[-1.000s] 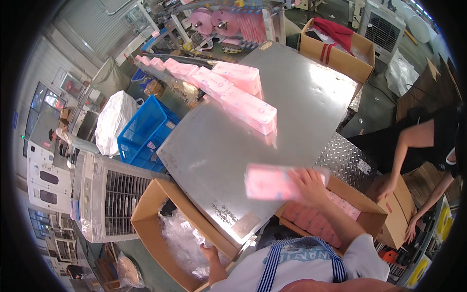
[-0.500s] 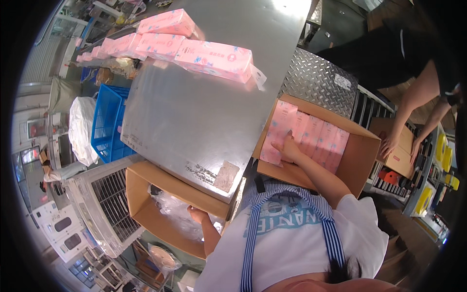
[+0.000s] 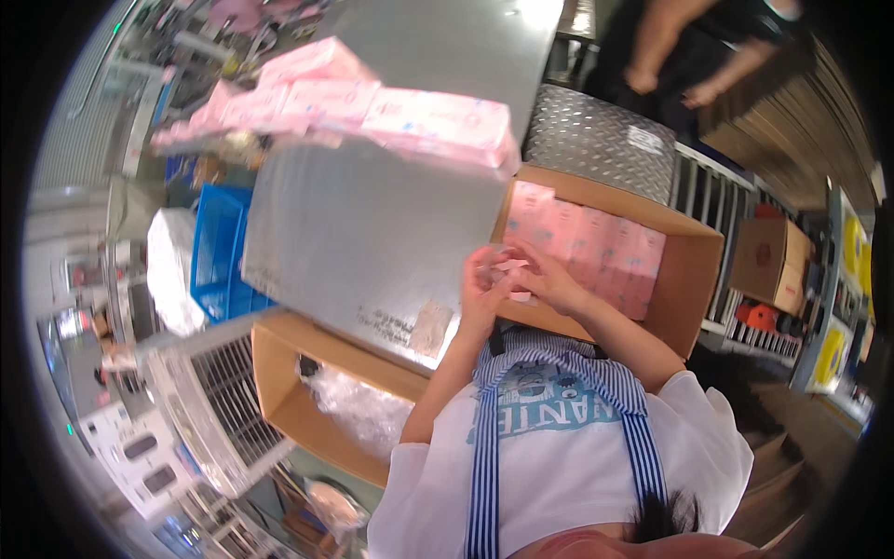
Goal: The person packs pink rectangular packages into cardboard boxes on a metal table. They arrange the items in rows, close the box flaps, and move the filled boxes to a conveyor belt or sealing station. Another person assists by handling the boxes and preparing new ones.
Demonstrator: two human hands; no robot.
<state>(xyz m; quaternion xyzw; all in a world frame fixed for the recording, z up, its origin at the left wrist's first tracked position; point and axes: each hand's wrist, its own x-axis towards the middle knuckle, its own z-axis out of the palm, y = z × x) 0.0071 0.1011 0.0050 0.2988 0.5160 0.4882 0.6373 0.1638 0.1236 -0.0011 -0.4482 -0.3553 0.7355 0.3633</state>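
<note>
Head view: left hand point(image 3: 482, 291) and right hand point(image 3: 548, 279) are meeting at the near edge of the grey metal tabletop point(image 3: 372, 233), fingers curled, pinching a small pale pink wrapper point(image 3: 510, 267) between them, beside the open cardboard box point(image 3: 694, 270) of pink packs point(image 3: 587, 244).

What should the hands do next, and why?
Probably reach for another pink pack from the row on the metal table. Both the left hand and right hand meet at the box edge, holding only something small; the box shows room.
</note>
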